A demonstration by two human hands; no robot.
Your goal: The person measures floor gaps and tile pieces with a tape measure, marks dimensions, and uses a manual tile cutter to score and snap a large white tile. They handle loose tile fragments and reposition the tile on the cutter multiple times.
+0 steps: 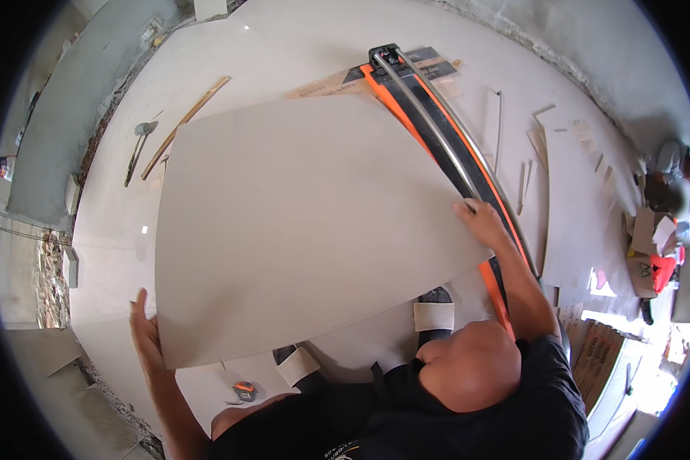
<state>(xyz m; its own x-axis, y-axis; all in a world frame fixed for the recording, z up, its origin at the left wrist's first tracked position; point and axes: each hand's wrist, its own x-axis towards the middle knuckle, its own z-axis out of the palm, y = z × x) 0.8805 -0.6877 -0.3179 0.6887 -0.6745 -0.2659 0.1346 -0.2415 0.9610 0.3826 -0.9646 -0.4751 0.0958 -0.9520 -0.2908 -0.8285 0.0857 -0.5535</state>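
Observation:
A large pale grey tile (307, 222) spans the middle of the head view, in front of me. My left hand (147, 333) grips its near left corner, with some fingers along the outer edge. On the opposite side, my right hand (483, 222) holds the right edge, its fingers curled over the top face. The tile's right side lies against or over a long orange and black tile cutter (437, 130) with metal rails; the contact beneath is hidden. A small orange and black tape measure (244, 391) lies on the floor near my left forearm.
A wooden stick (188, 126) and a mallet-like tool (140, 142) lie at the far left. Flat cardboard (326, 86) sits under the cutter's far end. Thin offcut strips (525, 188) and another large tile (586, 230) are on the right, with boxes (642, 268) beyond.

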